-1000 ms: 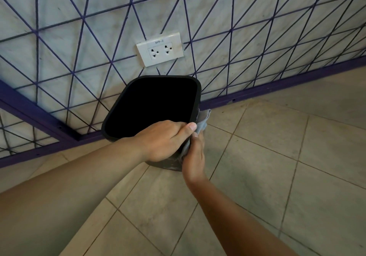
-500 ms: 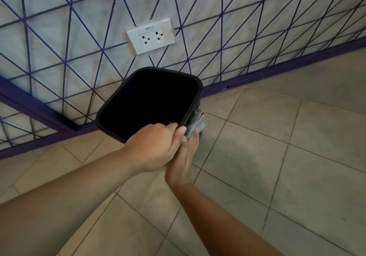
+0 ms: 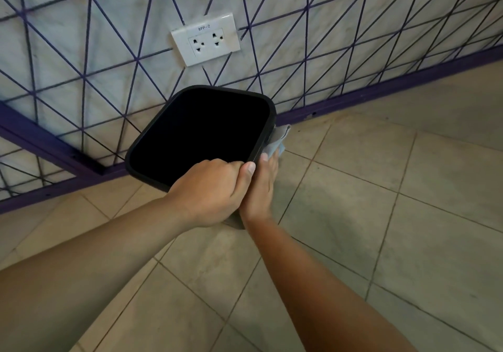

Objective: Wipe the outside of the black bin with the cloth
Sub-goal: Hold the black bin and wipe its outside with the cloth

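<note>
The black bin [image 3: 152, 144] stands tilted on the tiled floor by the wall, its dark opening facing me. My left hand [image 3: 212, 188] grips its near rim, fingers curled over the edge and thumb on the corner. My right hand [image 3: 261, 185] reaches along the bin's right outer side and presses a light grey-blue cloth [image 3: 277, 140] against it; part of the cloth sticks out past the fingertips. The bin's outer walls are mostly hidden below the rim and my hands.
A marble wall with a purple wire grid [image 3: 340, 60] and purple skirting rises right behind the bin. A white double socket [image 3: 206, 39] sits on the wall above it. Beige floor tiles [image 3: 381, 215] spread to the right and toward me.
The right hand with the cloth has slid up along the bin's right side toward the far corner. The left hand keeps its grip on the rim. The camera view has shifted slightly.
</note>
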The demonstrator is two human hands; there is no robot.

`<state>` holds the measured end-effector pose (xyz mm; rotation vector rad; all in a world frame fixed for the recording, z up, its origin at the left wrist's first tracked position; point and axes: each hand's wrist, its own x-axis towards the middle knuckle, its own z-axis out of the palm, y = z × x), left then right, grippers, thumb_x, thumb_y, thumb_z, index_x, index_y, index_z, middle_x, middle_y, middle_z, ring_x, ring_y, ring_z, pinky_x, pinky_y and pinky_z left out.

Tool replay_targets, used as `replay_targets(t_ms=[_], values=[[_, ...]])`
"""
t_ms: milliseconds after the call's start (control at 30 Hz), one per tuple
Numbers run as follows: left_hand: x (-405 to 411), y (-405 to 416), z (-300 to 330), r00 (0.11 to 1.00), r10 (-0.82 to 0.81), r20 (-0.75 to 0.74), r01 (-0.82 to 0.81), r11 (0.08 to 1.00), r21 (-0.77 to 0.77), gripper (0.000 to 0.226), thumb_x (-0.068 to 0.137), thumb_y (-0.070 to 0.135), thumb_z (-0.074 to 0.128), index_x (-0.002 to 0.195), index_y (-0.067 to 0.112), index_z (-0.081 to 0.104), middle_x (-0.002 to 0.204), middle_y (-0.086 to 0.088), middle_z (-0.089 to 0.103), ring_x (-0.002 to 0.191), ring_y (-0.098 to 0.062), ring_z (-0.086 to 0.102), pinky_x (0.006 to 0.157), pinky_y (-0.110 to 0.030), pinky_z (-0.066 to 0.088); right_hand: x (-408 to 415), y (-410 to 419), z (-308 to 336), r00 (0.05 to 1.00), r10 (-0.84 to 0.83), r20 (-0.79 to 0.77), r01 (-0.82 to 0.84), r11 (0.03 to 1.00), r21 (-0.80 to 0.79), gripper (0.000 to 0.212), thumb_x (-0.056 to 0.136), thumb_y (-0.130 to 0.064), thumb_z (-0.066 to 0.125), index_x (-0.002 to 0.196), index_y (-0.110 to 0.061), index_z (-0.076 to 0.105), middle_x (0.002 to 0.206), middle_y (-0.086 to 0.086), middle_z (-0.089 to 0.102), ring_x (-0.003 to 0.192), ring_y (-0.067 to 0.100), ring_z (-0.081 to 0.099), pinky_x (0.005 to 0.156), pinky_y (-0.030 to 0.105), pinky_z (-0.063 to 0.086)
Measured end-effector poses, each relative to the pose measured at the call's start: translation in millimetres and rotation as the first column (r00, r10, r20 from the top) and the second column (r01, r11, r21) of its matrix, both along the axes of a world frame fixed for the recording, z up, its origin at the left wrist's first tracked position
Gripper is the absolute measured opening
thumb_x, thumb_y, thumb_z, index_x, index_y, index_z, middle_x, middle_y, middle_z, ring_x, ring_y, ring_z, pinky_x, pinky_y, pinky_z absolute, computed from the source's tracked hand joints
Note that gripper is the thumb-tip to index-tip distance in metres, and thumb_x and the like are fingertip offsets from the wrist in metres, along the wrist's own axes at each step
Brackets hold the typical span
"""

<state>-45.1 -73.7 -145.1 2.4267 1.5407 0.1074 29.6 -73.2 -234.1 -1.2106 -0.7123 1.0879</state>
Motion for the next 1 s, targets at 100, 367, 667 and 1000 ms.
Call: replay_targets(t_ms=[100,367,667,1000], values=[[-1,-2,0,1.0,-0.008,0.008,0.008,1.0,-0.004,0.066,0.098,0.054,0.011,0.104,0.021,0.069,0.081,0.004,0.072,0.075,-0.012,0.069,0.074,-0.04,0.056,-7,-4,9,0.998,-0.004,-0.063,0.001,0.999,-0.04,0.075,0.11,-0.051,0.028,0.176,-0.017,0.023,0.185,-0.001,0.02,0.174,0.013,0.006,0.142,0.043,0.006],[0,-2,-1,0.999,0.039,0.008,-0.039,0.999,-0.027,0.065,0.096,0.055,0.011,0.101,0.021,0.067,0.079,0.003,0.07,0.074,-0.015,0.068,0.075,-0.042,0.056,4,14,1,0.996,-0.003,-0.092,-0.002,0.998,-0.056,0.069,0.11,-0.047,0.029,0.174,-0.02,0.029,0.183,-0.001,0.027,0.173,0.017,0.014,0.141,0.05,0.012],[1,-4,0,0.997,0.071,0.002,-0.071,0.997,-0.019,0.058,0.101,0.048,0.017,0.097,0.02,0.067,0.077,0.002,0.069,0.074,-0.016,0.067,0.075,-0.042,0.055,13,26,7,0.982,0.113,-0.15,-0.13,0.985,-0.114,0.066,0.115,-0.048,0.03,0.173,-0.018,0.033,0.182,0.01,0.031,0.172,0.029,0.02,0.14,0.055,0.018],[2,-4,2,0.997,0.071,-0.019,-0.072,0.997,-0.037,0.061,0.099,0.051,0.014,0.096,0.02,0.067,0.081,0.0,0.07,0.078,-0.019,0.067,0.077,-0.043,0.054,13,17,9,0.992,0.086,-0.088,-0.093,0.993,-0.076,0.055,0.121,-0.034,0.028,0.174,-0.022,0.03,0.183,0.003,0.029,0.173,0.02,0.019,0.141,0.05,0.015]])
